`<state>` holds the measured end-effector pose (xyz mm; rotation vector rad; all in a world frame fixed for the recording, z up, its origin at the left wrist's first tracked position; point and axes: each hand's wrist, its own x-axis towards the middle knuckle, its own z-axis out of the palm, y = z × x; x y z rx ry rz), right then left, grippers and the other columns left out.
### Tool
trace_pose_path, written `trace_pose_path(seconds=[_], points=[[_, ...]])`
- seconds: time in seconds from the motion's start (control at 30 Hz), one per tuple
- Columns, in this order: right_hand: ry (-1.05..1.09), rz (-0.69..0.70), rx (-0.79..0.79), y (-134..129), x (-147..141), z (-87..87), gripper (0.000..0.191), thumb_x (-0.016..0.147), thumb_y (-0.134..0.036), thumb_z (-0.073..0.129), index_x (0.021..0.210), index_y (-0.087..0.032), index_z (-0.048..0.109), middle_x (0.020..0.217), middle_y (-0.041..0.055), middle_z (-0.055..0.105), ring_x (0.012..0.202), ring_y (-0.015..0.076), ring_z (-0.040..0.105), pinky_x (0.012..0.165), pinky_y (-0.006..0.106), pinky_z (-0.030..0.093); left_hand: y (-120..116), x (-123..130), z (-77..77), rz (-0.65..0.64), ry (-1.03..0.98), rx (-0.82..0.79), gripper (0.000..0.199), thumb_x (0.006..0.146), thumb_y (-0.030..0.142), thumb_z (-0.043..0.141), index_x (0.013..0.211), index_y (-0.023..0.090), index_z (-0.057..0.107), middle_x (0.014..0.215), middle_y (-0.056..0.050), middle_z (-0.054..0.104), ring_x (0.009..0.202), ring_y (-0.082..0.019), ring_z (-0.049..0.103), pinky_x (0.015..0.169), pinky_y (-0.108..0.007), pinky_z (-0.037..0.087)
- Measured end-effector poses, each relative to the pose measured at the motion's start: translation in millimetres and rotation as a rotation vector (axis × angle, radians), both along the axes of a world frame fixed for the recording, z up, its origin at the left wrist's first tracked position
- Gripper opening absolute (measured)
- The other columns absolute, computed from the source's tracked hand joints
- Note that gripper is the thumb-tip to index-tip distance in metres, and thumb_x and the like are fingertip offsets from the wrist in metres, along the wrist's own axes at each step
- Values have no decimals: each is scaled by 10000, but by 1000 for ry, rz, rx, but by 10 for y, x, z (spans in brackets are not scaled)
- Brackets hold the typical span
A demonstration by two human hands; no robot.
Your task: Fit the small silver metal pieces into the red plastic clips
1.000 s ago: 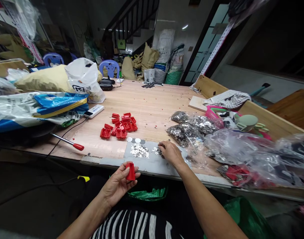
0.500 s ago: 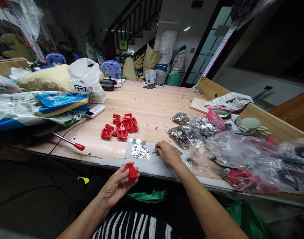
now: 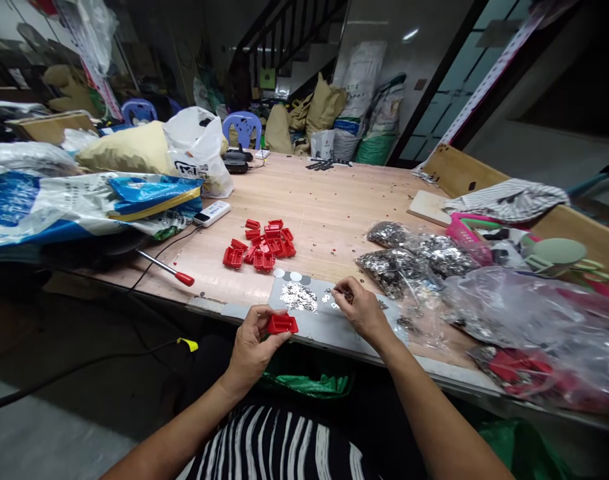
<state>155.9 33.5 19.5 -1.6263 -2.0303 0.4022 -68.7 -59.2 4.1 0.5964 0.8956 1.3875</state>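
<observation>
My left hand (image 3: 254, 341) grips a red plastic box-shaped part (image 3: 283, 324), its hollow side facing up, just over the table's front edge. Above the grey mat (image 3: 314, 328), my right hand (image 3: 360, 308) has its fingers pinched together; whatever they hold is too small to make out. Left of that hand lies a pile of small shiny metal pieces (image 3: 298, 297), with a few loose metal pieces (image 3: 327, 295) between pile and fingers. More red plastic parts (image 3: 264, 247) sit in a heap beyond the mat.
Clear bags of metal pieces (image 3: 399, 270) lie to the right, near a pink basket (image 3: 467, 237). On the left are a lever with a red handle (image 3: 184, 279), a white device with a cable (image 3: 213, 213) and filled sacks (image 3: 129, 150). A green bag (image 3: 314, 385) hangs below the edge.
My left hand has turned the red part from upright to lying lengthwise and lifted it closer to the mat. My right hand's fingers have drawn together. The view has shifted left.
</observation>
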Motion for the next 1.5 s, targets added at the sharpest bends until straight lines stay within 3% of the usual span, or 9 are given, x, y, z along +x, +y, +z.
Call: trace_pose_path(seconds=[0.2,0.27,0.4,0.57,0.7,0.87,1.3,1.4,1.5], points=[[292,183,-57,-405,-260,89,167,876,-366,525,833,-213,574,666,-21,573,580,125,487,552,225,380,7,10,-18,7,310,176,399,639,31,751,989,202,665,1089,-65,678,1047,-218,617,977,-271,430],[300,191,-57,-512,-351,120,163,879,-363,533,832,-214,581,627,-29,559,545,119,475,535,224,375,7,13,-32,-17,352,191,403,661,52,740,1018,227,673,1110,-57,664,1110,-226,581,1013,-283,404],[253,245,0,-621,-471,127,120,905,-279,498,870,-221,597,744,4,639,647,135,569,625,231,432,4,36,-22,-41,354,186,403,679,58,729,1032,247,686,1140,-39,655,1168,-223,540,1080,-291,340],[182,321,78,-629,-501,39,128,912,-189,474,906,-217,599,819,32,647,767,159,607,709,255,450,-4,68,-4,-28,434,242,380,682,72,735,1022,238,698,1113,-37,680,1115,-209,587,1066,-282,375],[174,358,102,-615,-489,-10,133,905,-152,483,900,-210,603,811,42,634,772,169,596,702,273,455,6,73,-85,48,709,456,363,717,102,697,1055,231,668,1093,-32,702,1037,-209,645,995,-341,474],[181,401,79,-607,-460,15,120,899,-127,498,883,-202,590,804,35,623,747,157,584,675,265,452,16,76,-168,127,1032,708,404,795,96,616,1169,239,564,1139,-36,683,1034,-173,654,927,-319,532],[36,527,-59,-508,-349,154,129,868,-103,512,875,-181,614,851,49,631,801,168,572,742,282,439,-4,149,-142,108,1081,732,382,797,120,642,1153,230,556,1069,-30,697,955,-159,680,862,-271,552],[150,492,-66,-494,-333,166,132,901,-172,502,883,-190,631,859,44,628,808,158,570,743,271,431,-9,146,-140,126,1065,718,370,805,134,642,1152,227,558,1076,-37,693,974,-161,675,867,-271,550],[293,373,-117,-493,-292,151,129,917,-246,496,886,-199,612,822,18,620,746,137,558,696,252,420,-9,133,-132,118,1066,717,362,811,144,641,1153,227,558,1086,-43,691,990,-165,670,874,-276,547]])
